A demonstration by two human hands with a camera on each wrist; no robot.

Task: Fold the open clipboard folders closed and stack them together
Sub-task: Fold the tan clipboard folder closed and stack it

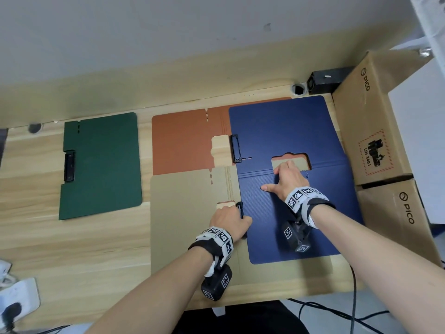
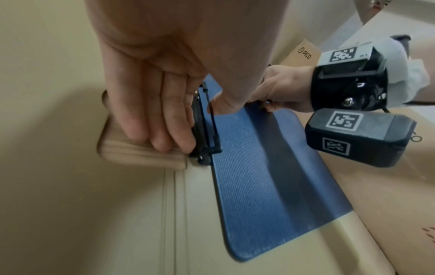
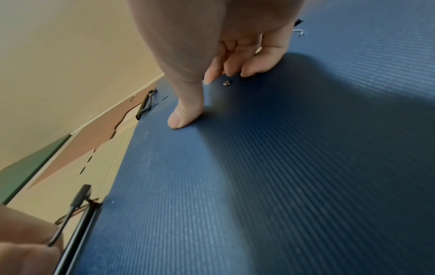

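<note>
A dark blue folder (image 1: 289,131) (image 2: 259,176) (image 3: 259,186) lies open at the right of the table. It covers the right halves of an open orange folder (image 1: 183,141) (image 3: 94,137) and an open beige folder (image 1: 187,225) (image 2: 70,204). A green folder (image 1: 103,165) lies closed, apart, at the left. My left hand (image 1: 228,221) (image 2: 160,121) pinches the black clip (image 1: 240,209) (image 2: 207,130) at the blue folder's left edge. My right hand (image 1: 289,179) (image 3: 235,55) rests on the blue folder by its fold line and cut-out, thumb flat, bent fingertips on the surface.
Two cardboard boxes (image 1: 368,121) (image 1: 404,218) stand along the table's right edge, close to the blue folder. A small black box (image 1: 330,79) and a cable hole (image 1: 298,89) are at the back. A power strip (image 1: 16,300) lies front left. A wall runs behind the table.
</note>
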